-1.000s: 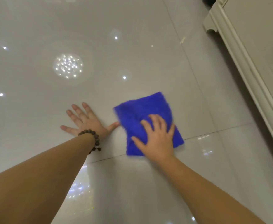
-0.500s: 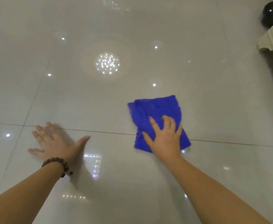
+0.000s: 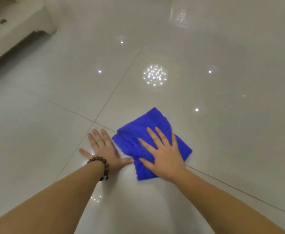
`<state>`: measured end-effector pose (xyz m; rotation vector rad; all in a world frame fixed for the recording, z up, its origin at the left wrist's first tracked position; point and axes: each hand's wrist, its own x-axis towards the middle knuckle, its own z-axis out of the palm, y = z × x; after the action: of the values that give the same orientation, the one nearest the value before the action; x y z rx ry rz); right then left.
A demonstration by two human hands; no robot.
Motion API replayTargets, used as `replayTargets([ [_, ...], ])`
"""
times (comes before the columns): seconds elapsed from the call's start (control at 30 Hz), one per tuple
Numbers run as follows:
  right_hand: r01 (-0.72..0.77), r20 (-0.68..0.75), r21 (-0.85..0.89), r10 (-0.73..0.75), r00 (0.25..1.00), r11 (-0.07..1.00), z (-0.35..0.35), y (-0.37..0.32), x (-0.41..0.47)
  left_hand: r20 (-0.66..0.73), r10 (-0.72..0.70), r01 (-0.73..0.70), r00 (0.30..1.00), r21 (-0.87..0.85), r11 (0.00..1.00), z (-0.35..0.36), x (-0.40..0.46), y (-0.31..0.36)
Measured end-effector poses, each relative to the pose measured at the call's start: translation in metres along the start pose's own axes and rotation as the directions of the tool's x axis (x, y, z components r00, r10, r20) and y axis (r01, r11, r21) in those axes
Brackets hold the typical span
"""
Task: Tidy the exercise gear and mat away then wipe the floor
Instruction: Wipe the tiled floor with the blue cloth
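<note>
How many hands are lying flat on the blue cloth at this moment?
1. The right hand presses flat on the blue cloth. The left hand lies on the bare floor beside the cloth, its thumb near the cloth's edge.

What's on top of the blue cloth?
The right hand, fingers spread flat, pressing it. The cloth lies on the tiled floor; the floor under it is hidden.

Open tiled floor (image 3: 206, 132) lies ahead and right; a pale furniture base (image 3: 20, 31) blocks the far left.
</note>
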<state>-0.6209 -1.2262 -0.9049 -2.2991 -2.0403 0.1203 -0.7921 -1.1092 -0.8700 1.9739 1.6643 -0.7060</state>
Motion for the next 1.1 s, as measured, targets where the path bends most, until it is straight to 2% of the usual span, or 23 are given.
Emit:
replayTargets([
  [0.07,0.275,0.048,-0.029,-0.274,0.961,0.961,-0.003,0.022,0.025,0.036,0.012,-0.011,0.999,-0.01,1.0,-0.001,0.002,-0.003],
  [0.1,0.238,0.053,-0.046,-0.236,0.97,0.97,-0.005,0.042,0.039,0.047,0.015,-0.015,0.999,-0.008,1.0,-0.001,0.003,-0.004],
  [0.17,-0.157,0.038,0.006,0.157,0.987,0.988,-0.011,0.08,0.067,0.073,0.026,-0.026,0.997,-0.009,1.0,-0.001,0.005,-0.004],
  [0.23,-0.613,0.022,0.132,0.616,0.788,0.779,-0.017,0.087,0.095,0.085,0.032,-0.031,0.996,-0.015,0.999,0.0,0.007,-0.004],
  [0.27,-0.721,0.027,0.151,0.727,0.686,0.676,-0.017,0.072,0.111,0.089,0.03,-0.029,0.996,-0.014,0.999,0.0,0.008,-0.005],
  [0.3,-0.749,0.031,0.139,0.753,0.657,0.648,-0.015,0.049,0.126,0.095,0.028,-0.027,0.995,-0.016,1.0,0.001,0.008,-0.005],
  [0.37,-0.559,0.013,0.082,0.56,0.828,0.825,-0.009,-0.003,0.147,0.087,0.034,-0.032,0.996,-0.023,0.999,0.002,0.008,-0.005],
  [0.4,-0.33,0.026,0.046,0.329,0.944,0.943,-0.005,-0.02,0.153,0.079,0.035,-0.033,0.996,-0.027,0.999,0.003,0.008,-0.006],
  [0.43,-0.054,0.079,0.031,0.052,0.995,0.998,-0.004,-0.024,0.159,0.071,0.036,-0.033,0.997,-0.033,0.999,0.004,0.008,-0.006],
  [0.47,0.173,0.12,0.03,-0.176,0.977,0.984,-0.006,-0.014,0.169,0.066,0.036,-0.033,0.997,-0.037,0.999,0.004,0.009,-0.006],
  [0.5,0.27,0.124,0.039,-0.273,0.954,0.962,-0.01,0.006,0.181,0.063,0.034,-0.032,0.997,-0.038,0.999,0.004,0.009,-0.006],
  [0.53,0.222,0.1,0.043,-0.225,0.969,0.974,-0.012,0.029,0.192,0.063,0.033,-0.031,0.997,-0.038,0.999,0.004,0.009,-0.005],
  [0.6,-0.257,0.029,0.086,0.255,0.966,0.963,-0.018,0.064,0.214,0.078,0.033,-0.03,0.996,-0.043,0.999,0.003,0.008,-0.005],
  [0.67,-0.686,0.051,0.18,0.69,0.722,0.705,-0.02,0.053,0.234,0.089,0.035,-0.031,0.995,-0.045,0.998,0.002,0.008,-0.004],
  [0.7,-0.73,0.054,0.175,0.734,0.677,0.661,-0.017,0.025,0.242,0.09,0.035,-0.031,0.995,-0.046,0.998,0.002,0.008,-0.004],
  [0.73,-0.673,0.043,0.163,0.676,0.736,0.722,-0.014,-0.011,0.247,0.092,0.034,-0.029,0.995,-0.048,0.998,0.002,0.009,-0.004],
  [0.8,-0.241,0.029,0.133,0.239,0.971,0.961,-0.002,-0.089,0.245,0.098,0.028,-0.025,0.995,-0.029,0.999,0.001,0.009,-0.003],
  [0.83,0.037,0.056,0.112,-0.044,0.997,0.993,0.002,-0.122,0.236,0.103,0.021,-0.021,0.995,-0.004,1.0,0.001,0.009,-0.003],
  [0.87,0.232,0.11,0.107,-0.243,0.964,0.967,0.005,-0.141,0.228,0.102,0.013,-0.014,0.995,0.013,1.0,0.001,0.009,-0.003],
  [0.9,0.326,0.122,0.102,-0.337,0.933,0.94,0.005,-0.141,0.228,0.093,0.012,-0.013,0.996,0.012,1.0,0.001,0.009,-0.003],
  [0.97,0.226,0.079,0.086,-0.232,0.969,0.97,0.0,-0.1,0.237,0.073,0.026,-0.024,0.997,-0.023,0.999,0.002,0.009,-0.004],
  [1.03,-0.065,0.036,0.094,0.062,0.997,0.993,-0.006,-0.028,0.237,0.068,0.033,-0.031,0.997,-0.031,0.999,0.003,0.008,-0.004],
  [1.1,-0.327,0.046,0.115,0.324,0.945,0.938,-0.017,0.046,0.222,0.063,0.031,-0.029,0.998,-0.028,0.999,0.003,0.008,-0.004],
])
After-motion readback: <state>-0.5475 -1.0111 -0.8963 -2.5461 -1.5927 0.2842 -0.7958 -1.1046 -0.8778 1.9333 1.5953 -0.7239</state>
